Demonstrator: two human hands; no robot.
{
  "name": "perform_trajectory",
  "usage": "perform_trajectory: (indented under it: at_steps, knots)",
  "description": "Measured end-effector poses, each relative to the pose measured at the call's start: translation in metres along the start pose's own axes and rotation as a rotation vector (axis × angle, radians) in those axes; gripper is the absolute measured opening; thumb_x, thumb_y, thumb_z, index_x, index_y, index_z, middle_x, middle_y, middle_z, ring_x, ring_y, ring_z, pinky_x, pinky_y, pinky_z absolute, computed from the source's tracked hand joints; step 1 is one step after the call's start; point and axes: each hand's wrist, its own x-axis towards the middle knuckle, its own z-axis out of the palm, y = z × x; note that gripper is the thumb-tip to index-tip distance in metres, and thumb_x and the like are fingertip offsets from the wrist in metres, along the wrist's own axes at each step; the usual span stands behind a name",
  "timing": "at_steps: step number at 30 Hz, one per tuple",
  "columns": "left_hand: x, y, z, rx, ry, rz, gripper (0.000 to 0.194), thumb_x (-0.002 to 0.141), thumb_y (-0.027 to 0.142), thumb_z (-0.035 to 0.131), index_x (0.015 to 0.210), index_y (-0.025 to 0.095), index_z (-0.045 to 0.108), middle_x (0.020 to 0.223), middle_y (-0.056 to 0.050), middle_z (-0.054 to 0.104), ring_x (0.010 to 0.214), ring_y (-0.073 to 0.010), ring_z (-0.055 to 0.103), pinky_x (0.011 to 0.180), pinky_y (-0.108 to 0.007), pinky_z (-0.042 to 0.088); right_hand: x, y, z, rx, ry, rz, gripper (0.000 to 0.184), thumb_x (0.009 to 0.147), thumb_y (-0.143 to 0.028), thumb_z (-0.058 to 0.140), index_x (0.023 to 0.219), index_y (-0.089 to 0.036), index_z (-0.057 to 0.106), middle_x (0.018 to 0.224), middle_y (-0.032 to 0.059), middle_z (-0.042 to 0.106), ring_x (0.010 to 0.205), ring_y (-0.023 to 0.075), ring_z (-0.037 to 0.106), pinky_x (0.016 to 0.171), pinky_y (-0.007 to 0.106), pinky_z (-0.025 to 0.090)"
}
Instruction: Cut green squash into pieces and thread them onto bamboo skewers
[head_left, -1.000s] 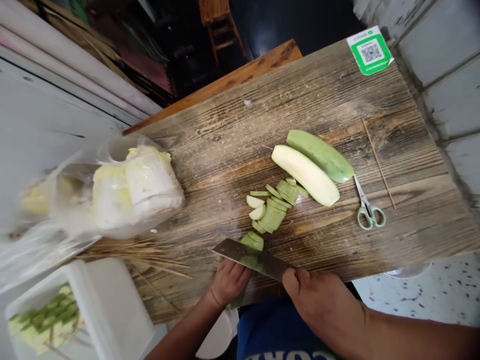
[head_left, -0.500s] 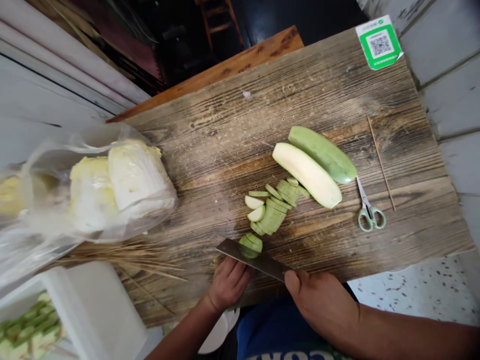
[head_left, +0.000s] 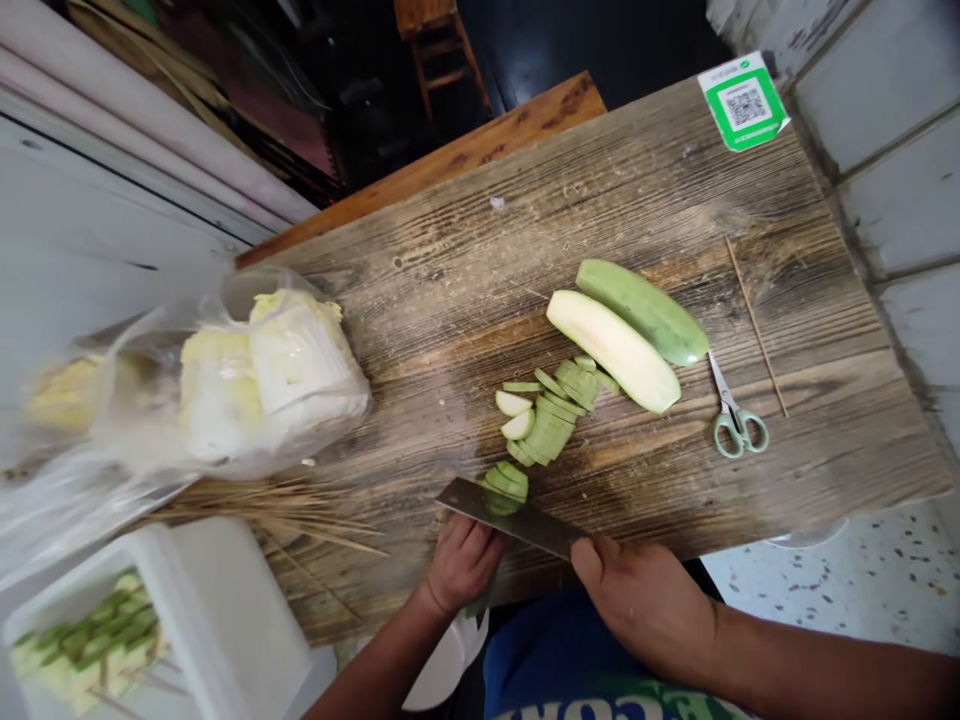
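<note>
My right hand (head_left: 649, 595) is wrapped round the handle of a broad kitchen knife (head_left: 517, 518), whose blade slants across the table's near side. Just behind the blade, my left hand (head_left: 466, 562) has its fingers curled over a zucchini piece (head_left: 478, 603), mostly hidden beneath the hand. A few fresh slices (head_left: 507, 480) lie against the blade's far side. Farther off is a heap of cut zucchini slices (head_left: 551, 425). Beside that heap rest a zucchini half with its pale cut face up (head_left: 613, 350) and another with its green skin up (head_left: 643, 310).
Green-handled scissors (head_left: 739, 430) and a thin stick (head_left: 756, 325) lie at the right of the wooden table (head_left: 420, 330). At left are bagged cabbages (head_left: 300, 350), loose skewers (head_left: 300, 510) and a white box (head_left: 232, 600) holding skewered pieces. A green QR card (head_left: 745, 103) occupies the far corner.
The knife has shifted slightly right, and one more slice seems to show beside the blade. Both hands keep their grip. The view swung a little and came back.
</note>
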Motion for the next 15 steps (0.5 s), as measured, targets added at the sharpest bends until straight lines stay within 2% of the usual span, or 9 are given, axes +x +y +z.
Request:
perform_trajectory:
  at_steps: [2,8,12,15]
  knots:
    - [-0.002,-0.001,-0.001,-0.011,0.007,0.02,0.009,0.081,0.013,0.051,0.075,0.016,0.058,0.063,-0.003,0.058,0.059,-0.0137,0.05,0.058,-0.029,0.04,-0.005,-0.002,0.0,-0.01,0.055,-0.002,0.019,0.07,-0.004,0.054,0.077,-0.018,0.042,0.056,0.0009,0.058,0.044,0.0154,0.054,0.041,0.025,0.022]
    - [-0.003,-0.002,-0.001,-0.013,0.023,0.049,0.009,0.081,0.012,0.052,0.074,0.015,0.057,0.062,-0.001,0.055,0.057,-0.013,0.048,0.059,-0.029,0.037,-0.009,-0.006,0.003,-0.023,0.117,0.005,0.022,0.07,-0.008,0.054,0.076,-0.019,0.037,0.053,-0.0013,0.055,0.041,0.0133,0.051,0.042,0.026,0.016]
    - [-0.002,-0.002,0.0,-0.016,0.045,0.047,0.012,0.081,0.012,0.05,0.071,0.016,0.055,0.058,-0.001,0.054,0.054,-0.0125,0.046,0.055,-0.028,0.034,-0.008,-0.005,-0.004,-0.027,0.067,-0.006,0.023,0.071,-0.008,0.054,0.077,-0.019,0.035,0.054,-0.0005,0.057,0.042,0.0139,0.053,0.041,0.026,0.016]
    - [-0.002,-0.002,0.0,-0.023,0.049,0.045,0.01,0.08,0.011,0.051,0.071,0.016,0.055,0.06,-0.001,0.055,0.055,-0.0125,0.048,0.055,-0.028,0.037,-0.005,-0.005,-0.008,-0.019,0.007,-0.014,0.023,0.071,-0.007,0.054,0.077,-0.019,0.036,0.054,0.0002,0.058,0.042,0.0149,0.055,0.039,0.026,0.017]
